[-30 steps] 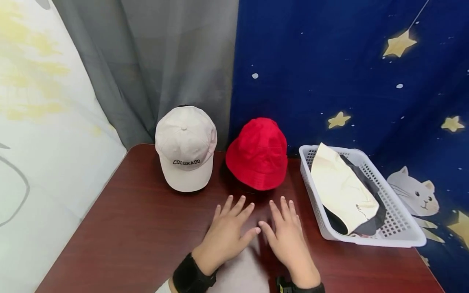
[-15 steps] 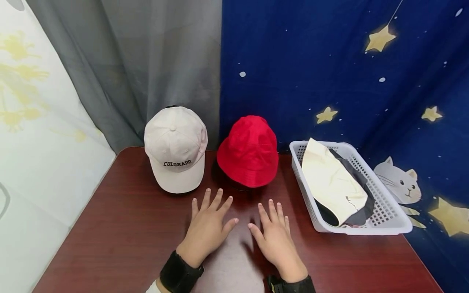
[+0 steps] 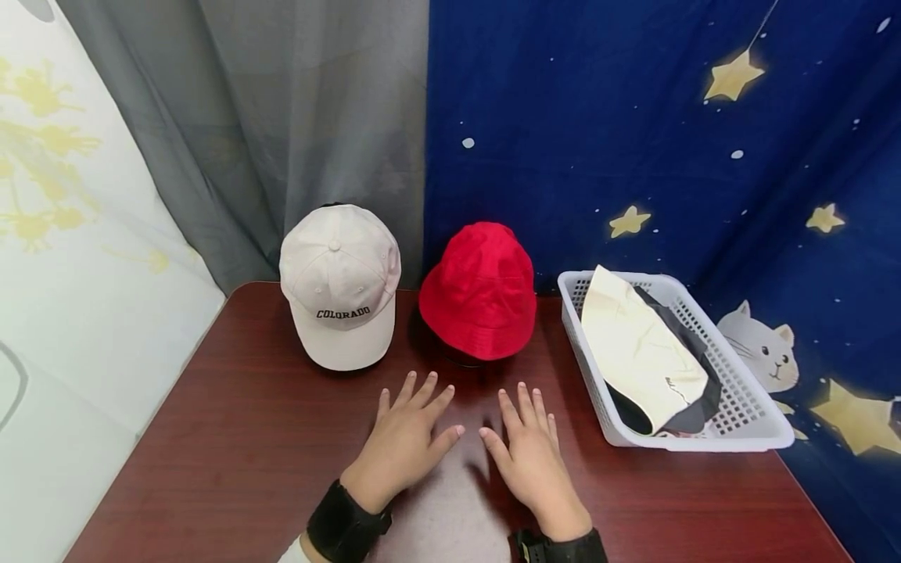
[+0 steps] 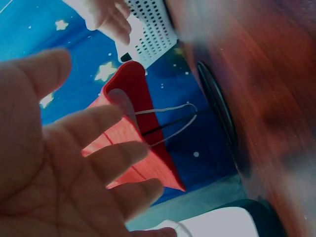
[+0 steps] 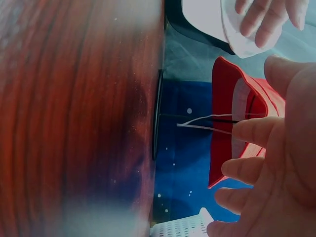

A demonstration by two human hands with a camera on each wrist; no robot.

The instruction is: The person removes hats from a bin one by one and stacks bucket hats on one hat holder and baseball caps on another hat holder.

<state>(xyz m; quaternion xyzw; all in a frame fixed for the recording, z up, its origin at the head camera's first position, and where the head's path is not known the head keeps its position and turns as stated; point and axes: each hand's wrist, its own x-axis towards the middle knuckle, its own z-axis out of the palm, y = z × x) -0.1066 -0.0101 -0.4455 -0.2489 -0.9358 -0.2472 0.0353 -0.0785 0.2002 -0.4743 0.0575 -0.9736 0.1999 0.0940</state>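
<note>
Both hands lie flat, palms down, side by side over the dark red wooden table (image 3: 232,438). My left hand (image 3: 406,428) has its fingers spread and holds nothing. My right hand (image 3: 529,452) is likewise flat and empty. Just beyond the fingertips stands a red bucket hat (image 3: 481,292) on a wire stand; the wrist views show the red bucket hat (image 4: 140,143) and the red bucket hat (image 5: 237,128) from below. A beige cap (image 3: 341,285) lettered COLORADO stands to its left.
A white plastic basket (image 3: 760,422) at the right holds a cream hat (image 3: 644,348) lying over dark cloth. A grey curtain and a blue starry cloth hang close behind the table. The table's left edge meets a white patterned sheet.
The view has shifted and steadied. Both hands stay flat in front of the red hat; the left hand has edged slightly right and forward.
</note>
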